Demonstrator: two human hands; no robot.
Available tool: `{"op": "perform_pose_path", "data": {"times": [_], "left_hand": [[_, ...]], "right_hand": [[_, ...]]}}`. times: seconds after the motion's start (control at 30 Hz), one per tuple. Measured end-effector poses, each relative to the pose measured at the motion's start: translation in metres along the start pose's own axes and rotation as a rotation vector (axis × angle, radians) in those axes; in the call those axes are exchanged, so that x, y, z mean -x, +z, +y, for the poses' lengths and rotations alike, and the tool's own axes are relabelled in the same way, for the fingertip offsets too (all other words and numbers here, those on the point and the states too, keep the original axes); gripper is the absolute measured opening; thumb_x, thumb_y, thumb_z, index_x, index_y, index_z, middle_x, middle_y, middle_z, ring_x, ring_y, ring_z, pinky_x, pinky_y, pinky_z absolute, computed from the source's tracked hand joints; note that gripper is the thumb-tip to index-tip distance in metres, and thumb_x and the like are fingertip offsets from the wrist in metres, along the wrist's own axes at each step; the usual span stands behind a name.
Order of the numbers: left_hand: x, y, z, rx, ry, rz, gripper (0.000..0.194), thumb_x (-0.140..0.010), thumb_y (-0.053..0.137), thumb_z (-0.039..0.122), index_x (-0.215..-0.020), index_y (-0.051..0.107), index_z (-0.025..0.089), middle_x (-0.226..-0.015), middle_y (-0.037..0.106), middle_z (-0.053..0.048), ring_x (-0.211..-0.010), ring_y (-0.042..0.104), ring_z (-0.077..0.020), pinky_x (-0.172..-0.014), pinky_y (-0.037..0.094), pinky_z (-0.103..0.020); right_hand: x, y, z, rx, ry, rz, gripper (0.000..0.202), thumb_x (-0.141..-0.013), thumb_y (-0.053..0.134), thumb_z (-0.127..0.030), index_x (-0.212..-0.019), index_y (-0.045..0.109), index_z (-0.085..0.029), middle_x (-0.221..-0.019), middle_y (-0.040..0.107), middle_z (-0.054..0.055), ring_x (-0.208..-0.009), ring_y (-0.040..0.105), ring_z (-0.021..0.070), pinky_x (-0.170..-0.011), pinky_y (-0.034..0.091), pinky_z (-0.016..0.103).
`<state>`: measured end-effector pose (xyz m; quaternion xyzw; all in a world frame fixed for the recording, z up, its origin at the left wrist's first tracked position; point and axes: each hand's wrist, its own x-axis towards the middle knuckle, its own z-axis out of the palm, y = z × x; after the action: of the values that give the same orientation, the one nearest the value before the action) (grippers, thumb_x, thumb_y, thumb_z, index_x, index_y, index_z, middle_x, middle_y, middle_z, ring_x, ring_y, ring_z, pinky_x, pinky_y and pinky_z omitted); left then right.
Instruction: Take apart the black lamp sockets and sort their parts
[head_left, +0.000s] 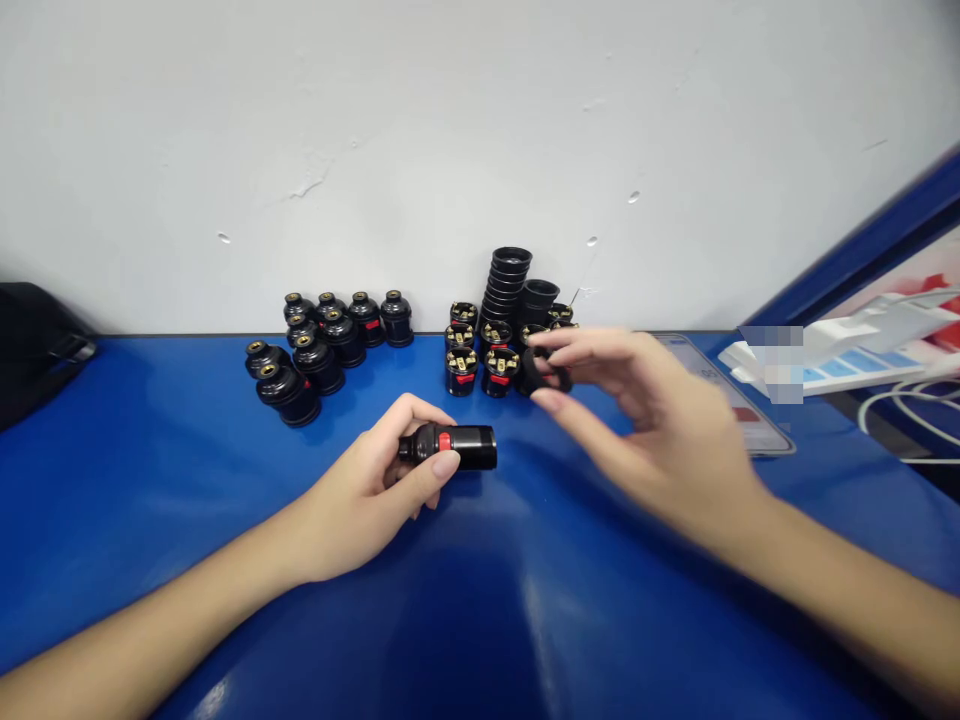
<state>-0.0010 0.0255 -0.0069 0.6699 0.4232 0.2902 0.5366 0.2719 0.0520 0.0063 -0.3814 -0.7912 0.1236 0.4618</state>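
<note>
In my left hand [360,500] lies a black lamp holder [476,447] with a red mark on its side. The thumb presses near that mark, and the wider open end points right. My right hand [660,425], a little blurred, is raised to the right and pinches a black ring [534,382] between thumb and fingers. Just behind and left of the ring stand several black socket cores [500,373] with brass contacts on top and red tabs. Their right-hand ones are partly hidden by my fingers.
Several black domed caps [289,398] with brass centres stand at the left back. A stack of ribbed black rings [504,290] and a shorter stack [538,300] rise near the white wall [420,130]. A tablet-like device [769,430] and white power strip [847,350] lie right.
</note>
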Motion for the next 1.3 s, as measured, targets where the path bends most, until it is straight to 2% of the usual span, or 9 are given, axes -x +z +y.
{"op": "perform_pose_path", "data": {"times": [0.07,0.13,0.23,0.33,0.5,0.73,1.1,1.3], "left_hand": [[0.001,0.000,0.000,-0.001,-0.001,-0.005,0.040,-0.108,0.057,0.060,-0.124,0.054,0.024,-0.085,0.062,0.002,-0.073,0.059,-0.0127,-0.067,0.049,-0.026],[0.001,-0.001,0.001,-0.001,-0.003,-0.010,0.039,-0.108,0.057,0.059,-0.123,0.053,0.024,-0.086,0.062,0.002,-0.074,0.059,-0.0130,-0.067,0.049,-0.027],[0.001,-0.002,0.001,0.001,-0.011,-0.016,0.039,-0.108,0.057,0.059,-0.124,0.053,0.024,-0.087,0.062,0.002,-0.074,0.060,-0.0137,-0.068,0.049,-0.028],[0.000,-0.002,0.002,-0.004,-0.005,-0.017,0.038,-0.108,0.057,0.059,-0.123,0.053,0.024,-0.086,0.062,0.002,-0.074,0.059,-0.0136,-0.068,0.049,-0.028],[0.001,-0.002,0.003,-0.016,-0.011,-0.020,0.038,-0.108,0.057,0.058,-0.125,0.053,0.024,-0.086,0.062,0.002,-0.073,0.060,-0.0141,-0.066,0.048,-0.028],[0.000,-0.003,0.002,-0.018,-0.011,-0.033,0.037,-0.108,0.058,0.057,-0.124,0.054,0.025,-0.087,0.062,0.002,-0.075,0.060,-0.0146,-0.070,0.049,-0.029],[0.001,-0.004,0.002,-0.016,-0.008,-0.041,0.037,-0.107,0.060,0.057,-0.124,0.054,0.025,-0.087,0.062,0.002,-0.073,0.058,-0.0138,-0.068,0.048,-0.028],[0.000,-0.005,0.001,-0.031,-0.006,-0.030,0.038,-0.106,0.061,0.058,-0.124,0.054,0.025,-0.086,0.061,0.003,-0.071,0.055,-0.0122,-0.065,0.046,-0.027]], "right_hand": [[-0.013,-0.015,0.001,0.135,-0.036,0.008,0.004,-0.104,0.071,-0.029,-0.107,0.070,-0.030,-0.137,0.075,0.005,-0.122,0.074,0.0316,-0.112,0.059,0.055],[-0.028,-0.028,0.005,0.215,-0.035,0.044,0.004,-0.103,0.070,-0.029,-0.106,0.072,-0.032,-0.138,0.075,0.003,-0.124,0.073,0.0341,-0.114,0.057,0.057],[-0.050,-0.041,0.016,0.355,-0.031,0.032,0.008,-0.100,0.074,-0.026,-0.098,0.076,-0.033,-0.138,0.073,0.004,-0.127,0.070,0.0374,-0.113,0.058,0.058],[-0.071,-0.043,0.034,0.369,0.000,0.030,0.007,-0.095,0.077,-0.022,-0.097,0.079,-0.028,-0.122,0.075,0.007,-0.103,0.078,0.0312,-0.100,0.066,0.054],[-0.096,-0.030,0.062,0.327,0.026,0.005,0.006,-0.090,0.080,-0.023,-0.095,0.083,-0.022,-0.114,0.077,0.012,-0.096,0.079,0.0290,-0.095,0.069,0.052],[-0.097,-0.015,0.068,0.292,0.066,0.004,0.008,-0.089,0.079,-0.023,-0.095,0.083,-0.020,-0.111,0.077,0.015,-0.092,0.080,0.0305,-0.090,0.070,0.054],[-0.094,-0.015,0.064,0.286,0.068,-0.005,0.007,-0.089,0.078,-0.022,-0.094,0.082,-0.020,-0.110,0.075,0.013,-0.089,0.080,0.0299,-0.089,0.070,0.054],[-0.092,-0.018,0.062,0.373,0.066,-0.018,0.016,-0.090,0.077,-0.028,-0.105,0.076,-0.021,-0.108,0.075,0.014,-0.102,0.077,0.0356,-0.094,0.065,0.059]]}}
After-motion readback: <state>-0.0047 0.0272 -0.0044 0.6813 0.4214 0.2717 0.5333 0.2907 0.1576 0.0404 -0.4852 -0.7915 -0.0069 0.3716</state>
